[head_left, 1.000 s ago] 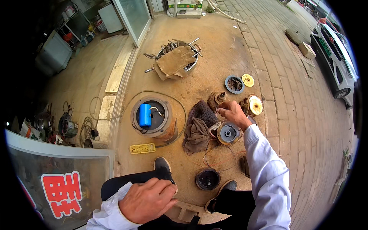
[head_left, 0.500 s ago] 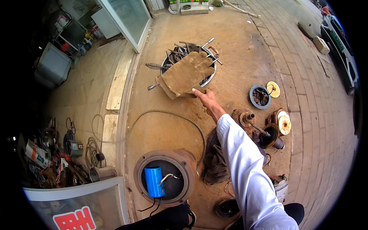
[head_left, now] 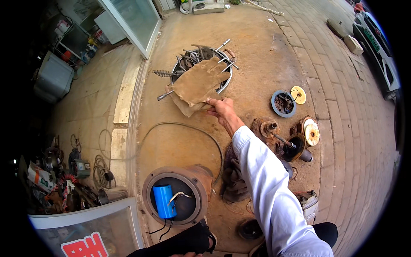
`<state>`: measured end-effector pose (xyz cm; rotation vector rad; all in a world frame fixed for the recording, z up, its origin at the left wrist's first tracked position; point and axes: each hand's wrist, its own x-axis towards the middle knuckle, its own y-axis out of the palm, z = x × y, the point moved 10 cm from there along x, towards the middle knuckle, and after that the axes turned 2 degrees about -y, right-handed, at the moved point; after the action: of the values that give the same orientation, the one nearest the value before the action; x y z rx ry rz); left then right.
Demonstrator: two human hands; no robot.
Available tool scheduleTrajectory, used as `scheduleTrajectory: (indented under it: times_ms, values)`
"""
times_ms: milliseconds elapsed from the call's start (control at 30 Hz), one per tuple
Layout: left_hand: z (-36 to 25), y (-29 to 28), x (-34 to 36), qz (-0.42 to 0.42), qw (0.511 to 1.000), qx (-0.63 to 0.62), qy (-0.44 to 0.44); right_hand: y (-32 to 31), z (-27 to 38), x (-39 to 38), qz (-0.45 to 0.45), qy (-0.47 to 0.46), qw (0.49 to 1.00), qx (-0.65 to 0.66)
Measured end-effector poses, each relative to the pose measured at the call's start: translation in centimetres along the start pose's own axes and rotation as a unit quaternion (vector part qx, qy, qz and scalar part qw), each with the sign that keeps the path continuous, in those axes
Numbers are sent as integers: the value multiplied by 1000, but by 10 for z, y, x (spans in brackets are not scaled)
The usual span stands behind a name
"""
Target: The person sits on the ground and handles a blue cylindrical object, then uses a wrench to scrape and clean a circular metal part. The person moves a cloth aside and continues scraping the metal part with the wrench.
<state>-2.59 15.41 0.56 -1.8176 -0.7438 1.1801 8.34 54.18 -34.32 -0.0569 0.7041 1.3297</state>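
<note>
My right hand (head_left: 223, 112) reaches forward, its thumb and fingers closed on the cuff edge of tan work gloves (head_left: 199, 83). The gloves lie one over the other, their fingers resting across a round metal basin (head_left: 229, 81) full of tools. A coil-handled tool (head_left: 163, 73) and a socket wrench (head_left: 165, 95) stick out on its left. At the bottom edge only a sliver of my left hand (head_left: 188, 254) shows, near my dark trouser leg; its fingers are mostly cut off. Close by stands a round motor housing (head_left: 150, 195) with a blue cylindrical capacitor (head_left: 164, 201) and loose wires at its opening.
Rusty motor parts (head_left: 295, 145), a blue-rimmed dish (head_left: 283, 104) and a yellow disc (head_left: 298, 95) lie to the right. A dark cloth heap (head_left: 235, 184) is beside my sleeve. A hose (head_left: 184, 124) curves over the ground. Glass doors (head_left: 132, 21) stand left; a car (head_left: 374, 49) is far right.
The view has shifted slightly, moving the scene left. My right hand now has more of its fingers tucked under the glove cuff. A bit of my left hand has appeared at the bottom edge.
</note>
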Motion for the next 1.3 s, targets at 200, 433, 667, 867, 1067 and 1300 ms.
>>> scheduleTrajectory:
  times_ms: [200, 433, 667, 867, 1067, 1300]
  values:
    - [-9, 0, -10, -1, 999, 5, 41, -25, 73, -60, 117, -85, 989, 39]
    - [-23, -4, -23, -33, 997, -9, 75, -129, 130, -91, 77, -113, 986, -96]
    - [-28, -2, -22, -23, 998, -11, 61, -184, 119, -80, -56, -125, 975, -176]
    - [-24, -1, -16, -2, 999, -3, 50, -126, 141, -126, -225, -450, 565, -654]
    - [-13, 4, -8, 10, 999, 3, 37, 31, 91, -91, -28, -465, 544, -698]
    - [5, 6, -3, 6, 1000, 18, -2, 83, 44, -22, -32, -403, 519, -753]
